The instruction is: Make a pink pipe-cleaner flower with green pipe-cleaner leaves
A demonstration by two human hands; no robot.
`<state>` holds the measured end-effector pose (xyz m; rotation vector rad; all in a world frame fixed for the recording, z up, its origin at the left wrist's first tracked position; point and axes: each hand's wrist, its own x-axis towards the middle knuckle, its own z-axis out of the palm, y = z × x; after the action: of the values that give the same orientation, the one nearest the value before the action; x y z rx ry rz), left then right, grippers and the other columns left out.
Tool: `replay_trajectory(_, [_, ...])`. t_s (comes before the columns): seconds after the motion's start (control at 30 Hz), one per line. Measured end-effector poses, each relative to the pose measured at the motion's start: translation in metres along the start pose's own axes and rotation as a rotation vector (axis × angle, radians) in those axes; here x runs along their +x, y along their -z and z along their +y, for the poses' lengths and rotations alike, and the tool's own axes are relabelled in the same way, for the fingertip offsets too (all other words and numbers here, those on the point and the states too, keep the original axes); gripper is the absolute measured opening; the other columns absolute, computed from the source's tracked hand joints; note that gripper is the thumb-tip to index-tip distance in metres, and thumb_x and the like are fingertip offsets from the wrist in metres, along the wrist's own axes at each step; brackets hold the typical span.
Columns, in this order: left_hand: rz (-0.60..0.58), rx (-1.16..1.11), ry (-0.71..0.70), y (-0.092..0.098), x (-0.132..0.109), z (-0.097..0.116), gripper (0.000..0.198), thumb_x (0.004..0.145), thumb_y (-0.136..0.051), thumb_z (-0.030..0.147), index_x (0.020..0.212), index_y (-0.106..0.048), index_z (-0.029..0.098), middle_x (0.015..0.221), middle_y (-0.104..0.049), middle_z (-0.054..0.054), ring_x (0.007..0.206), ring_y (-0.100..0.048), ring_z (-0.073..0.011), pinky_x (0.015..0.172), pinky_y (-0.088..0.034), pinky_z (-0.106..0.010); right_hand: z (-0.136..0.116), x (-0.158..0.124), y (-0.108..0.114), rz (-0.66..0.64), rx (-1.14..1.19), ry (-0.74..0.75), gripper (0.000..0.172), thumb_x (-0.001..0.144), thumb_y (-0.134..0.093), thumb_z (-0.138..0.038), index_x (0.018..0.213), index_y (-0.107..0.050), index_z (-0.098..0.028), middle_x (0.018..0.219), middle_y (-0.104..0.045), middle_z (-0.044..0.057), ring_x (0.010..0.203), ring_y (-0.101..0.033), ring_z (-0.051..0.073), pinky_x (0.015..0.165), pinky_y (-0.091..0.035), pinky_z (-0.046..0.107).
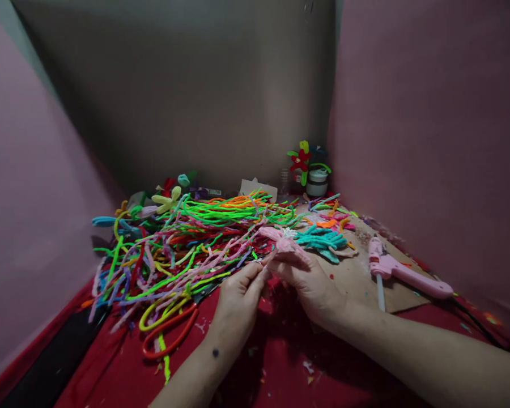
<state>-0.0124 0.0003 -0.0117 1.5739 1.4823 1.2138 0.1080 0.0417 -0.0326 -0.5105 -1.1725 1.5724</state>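
Observation:
My right hand (312, 283) is closed around a small pink pipe-cleaner flower (280, 237) with a white tuft at its middle. My left hand (240, 292) pinches at the flower's lower end with its fingertips pressed together, right beside my right hand's fingers. Both hands hover over the red cloth (280, 368) at the near edge of a big heap of coloured pipe cleaners (187, 238). A bunch of teal pipe-cleaner pieces (323, 241) lies just beyond the flower.
A pink glue gun (402, 272) lies on a brown cardboard sheet (357, 277) to the right. A white jar with pipe-cleaner flowers (317, 175) stands in the back corner. More finished flowers (168, 195) sit at the back left. Pink walls close in both sides.

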Motion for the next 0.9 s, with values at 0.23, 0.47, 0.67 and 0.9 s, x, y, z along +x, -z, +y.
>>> replay_trajectory(0.23, [0.014, -0.084, 0.061, 0.0001, -0.0054, 0.006, 0.025, 0.077, -0.052, 0.029, 0.056, -0.052, 0.017, 0.05, -0.042, 0.005, 0.046, -0.034, -0.0077, 0.045, -0.026, -0.021, -0.0042, -0.0015, -0.0011, -0.061, 0.024, -0.028, 0.012, 0.073, -0.066, -0.029, 0.081, -0.068, -0.02, 0.066, -0.056, -0.002, 0.058, -0.044, 0.01, 0.057, -0.037, 0.024])
replay_trajectory(0.47, [0.005, -0.154, 0.096, -0.0003, -0.0067, 0.0041, 0.025, 0.077, -0.054, 0.033, 0.059, -0.049, 0.017, 0.05, -0.033, 0.006, 0.044, -0.026, -0.0064, 0.042, -0.02, -0.021, -0.0055, -0.0002, -0.0023, -0.084, 0.117, -0.049, 0.008, 0.071, -0.068, -0.024, 0.077, -0.065, -0.02, 0.073, -0.06, -0.001, 0.067, -0.049, 0.011, 0.066, -0.041, 0.024])
replay_trajectory(0.67, [-0.06, -0.332, 0.154, 0.0, -0.0069, 0.0084, 0.029, 0.075, -0.058, 0.04, 0.061, -0.053, 0.015, 0.047, -0.032, 0.007, 0.042, -0.023, -0.0049, 0.04, -0.016, -0.02, -0.0009, 0.0007, 0.0012, -0.126, 0.073, -0.094, 0.015, 0.073, -0.067, -0.031, 0.084, -0.067, -0.02, 0.075, -0.061, 0.001, 0.068, -0.051, 0.013, 0.063, -0.04, 0.026])
replay_trajectory(0.9, [-0.215, -0.639, 0.261, 0.0042, -0.0048, 0.0024, 0.022, 0.077, -0.059, 0.035, 0.07, -0.055, 0.015, 0.044, -0.033, 0.009, 0.038, -0.016, -0.0025, 0.038, -0.01, -0.019, -0.0022, 0.003, 0.0028, -0.194, 0.102, -0.085, 0.016, 0.073, -0.067, -0.028, 0.087, -0.067, -0.021, 0.076, -0.061, 0.0, 0.064, -0.052, 0.011, 0.065, -0.042, 0.026])
